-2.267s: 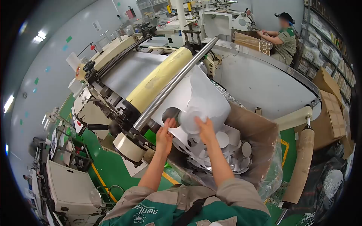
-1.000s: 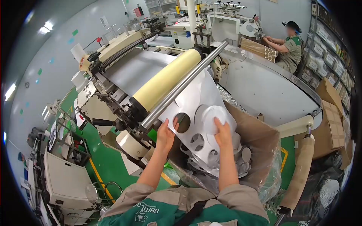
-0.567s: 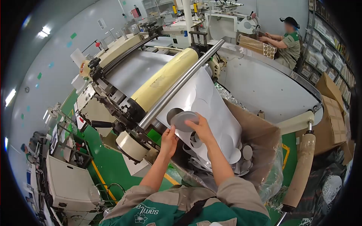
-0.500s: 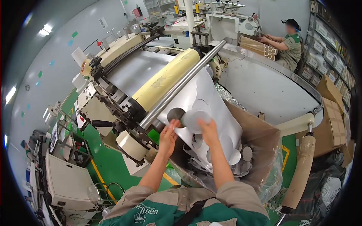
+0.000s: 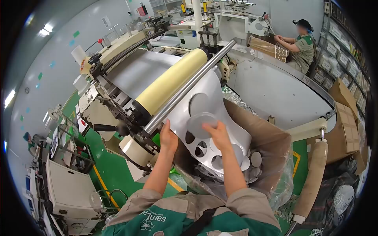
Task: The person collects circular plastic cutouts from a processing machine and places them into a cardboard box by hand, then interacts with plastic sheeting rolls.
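Note:
A shiny whitish sheet (image 5: 236, 128) with round cut-outs hangs from the machine's steel bar (image 5: 189, 87) down into a lined cardboard box (image 5: 271, 143). My right hand (image 5: 220, 137) grips a round grey disc (image 5: 198, 125) by its right side, in front of the sheet. My left hand (image 5: 168, 138) is at the sheet's left edge, just below the bar, with its fingers stretched upward and nothing seen in them. Loose round discs (image 5: 256, 159) lie in the box below my right forearm.
A yellow roller (image 5: 173, 78) runs behind the bar. A black-handled lever (image 5: 105, 128) juts out on the left. At the right stands a wrapped roll (image 5: 313, 177). Further back, a person (image 5: 304, 45) works beside a box of round pieces (image 5: 267, 49), near shelves (image 5: 338, 51).
My left hand has moved down and left, away from the dark round opening. The sheet's openings have shifted, with a large one now above the disc. My right hand still holds the disc.

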Demonstrator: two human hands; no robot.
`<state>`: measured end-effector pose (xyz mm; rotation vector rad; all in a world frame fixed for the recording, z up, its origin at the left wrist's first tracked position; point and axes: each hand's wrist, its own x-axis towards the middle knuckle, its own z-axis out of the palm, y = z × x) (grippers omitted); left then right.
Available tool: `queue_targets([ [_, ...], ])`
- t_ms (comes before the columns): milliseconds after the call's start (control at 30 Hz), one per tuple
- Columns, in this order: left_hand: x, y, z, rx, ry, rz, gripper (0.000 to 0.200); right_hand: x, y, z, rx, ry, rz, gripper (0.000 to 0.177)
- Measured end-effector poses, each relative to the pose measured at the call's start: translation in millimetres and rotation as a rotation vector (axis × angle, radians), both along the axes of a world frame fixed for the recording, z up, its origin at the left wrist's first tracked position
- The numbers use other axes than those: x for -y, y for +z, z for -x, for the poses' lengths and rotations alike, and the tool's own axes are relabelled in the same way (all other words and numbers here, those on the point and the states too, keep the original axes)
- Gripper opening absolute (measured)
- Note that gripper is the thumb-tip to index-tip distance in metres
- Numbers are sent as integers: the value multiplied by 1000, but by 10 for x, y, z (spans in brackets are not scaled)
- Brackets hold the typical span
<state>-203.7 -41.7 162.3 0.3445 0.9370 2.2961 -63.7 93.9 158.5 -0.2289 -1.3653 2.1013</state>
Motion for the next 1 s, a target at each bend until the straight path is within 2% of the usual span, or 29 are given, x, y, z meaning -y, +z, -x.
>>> queue_targets([
  [100, 13, -27, -258, -5, -11, 138, 28, 108, 149, 235, -9, 5, -189, 44],
  [167, 61, -221, -340, -12, -57, 162, 26, 140, 116, 402, 55, -31, -211, 41],
  [200, 52, -172, -409, 53, -42, 121, 22, 77, 166, 380, 108, 124, -174, 39],
  [300, 110, -241, -283, 10, -72, 211, 26, 108, -106, 340, 22, -23, -38, 39],
  [433, 107, -10, -134, -12, 27, 104, 33, -215, -643, 5, -100, -365, 451, 38],
  [500, 114, 10, 31, -36, 47, 93, 32, -385, -784, -245, -213, -469, 467, 40],
  [600, 55, 45, 161, -47, 100, 43, 31, -433, -567, -475, -221, -512, 517, 41],
  [700, 37, 117, 93, 33, 111, 43, 32, -391, -447, -448, -177, -378, 525, 40],
  [833, 9, 26, 76, 4, 59, 3, 30, -102, -133, -208, -41, -130, 235, 37],
  [900, -12, 36, -24, -12, 47, 45, 29, -59, -137, -8, 88, -50, -10, 40],
  [967, -3, 16, -201, -41, 33, 117, 28, 23, -32, 195, 78, -73, -191, 38],
  [1000, 15, -89, -232, 13, 46, 190, 21, 80, 27, 288, 74, -84, -281, 38],
])
